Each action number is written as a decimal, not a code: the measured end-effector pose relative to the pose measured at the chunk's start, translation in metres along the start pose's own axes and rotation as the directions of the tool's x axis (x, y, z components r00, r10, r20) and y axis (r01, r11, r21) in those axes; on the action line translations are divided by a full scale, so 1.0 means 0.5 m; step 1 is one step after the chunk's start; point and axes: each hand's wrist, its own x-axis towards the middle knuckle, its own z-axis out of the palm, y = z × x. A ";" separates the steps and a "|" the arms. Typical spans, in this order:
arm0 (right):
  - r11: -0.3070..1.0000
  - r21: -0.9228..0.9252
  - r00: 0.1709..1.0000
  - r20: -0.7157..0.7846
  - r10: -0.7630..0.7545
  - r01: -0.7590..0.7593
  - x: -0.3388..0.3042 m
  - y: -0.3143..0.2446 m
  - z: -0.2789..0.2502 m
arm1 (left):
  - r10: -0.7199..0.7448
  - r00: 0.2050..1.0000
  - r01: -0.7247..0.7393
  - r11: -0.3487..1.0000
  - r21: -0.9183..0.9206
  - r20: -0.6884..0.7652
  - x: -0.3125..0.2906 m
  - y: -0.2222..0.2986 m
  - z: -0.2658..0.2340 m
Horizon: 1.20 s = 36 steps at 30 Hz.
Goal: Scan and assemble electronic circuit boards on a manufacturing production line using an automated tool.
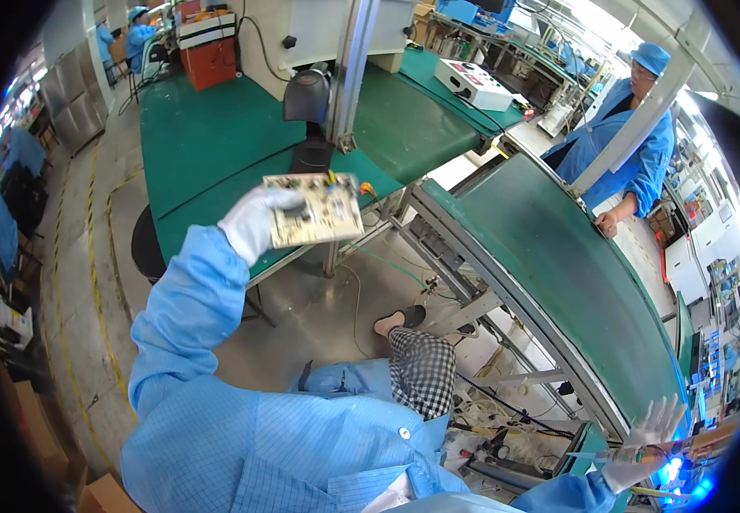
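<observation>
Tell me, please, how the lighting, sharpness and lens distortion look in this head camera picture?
Head view: strong fisheye bending, so the green conveyor belt curves and the corners go black. The circuit board in the gloved left hand is fairly sharp. The right hand near the rim looks smeared, beside a blue glow. Daylight blows out the upper right.

The left hand (pixel 254 221) covers the near edge of the circuit board (pixel 314 209), whose small parts are too fine to make out. What the right hand (pixel 648 445) grips is blurred in blue glare beside the dark rim.
</observation>
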 end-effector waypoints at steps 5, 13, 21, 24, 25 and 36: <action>0.982 -0.147 0.964 -0.222 -0.147 0.116 0.022 0.067 0.225 | -0.164 0.985 0.149 0.963 0.225 0.046 -0.015 -0.103 0.144; 0.820 -0.567 0.769 -0.558 -0.312 -0.079 0.078 0.160 0.333 | -0.431 0.785 0.425 0.897 0.120 0.445 0.017 -0.321 0.293; 0.895 -0.437 0.736 -0.635 -0.233 -0.094 0.171 0.206 0.394 | -0.448 0.664 0.519 0.852 0.062 0.599 -0.011 -0.450 0.397; 0.899 -0.429 0.743 -0.573 -0.345 0.087 0.180 0.238 0.380 | -0.487 0.659 0.557 0.828 0.063 0.574 -0.037 -0.450 0.450; 0.869 -0.485 0.775 -0.509 -0.376 0.103 0.178 0.241 0.385 | -0.518 0.664 0.565 0.820 0.091 0.539 -0.049 -0.438 0.465; 0.835 -0.440 0.901 -0.119 -0.418 0.329 0.174 0.245 0.361 | -0.521 0.648 0.460 0.849 0.260 0.556 -0.087 -0.446 0.484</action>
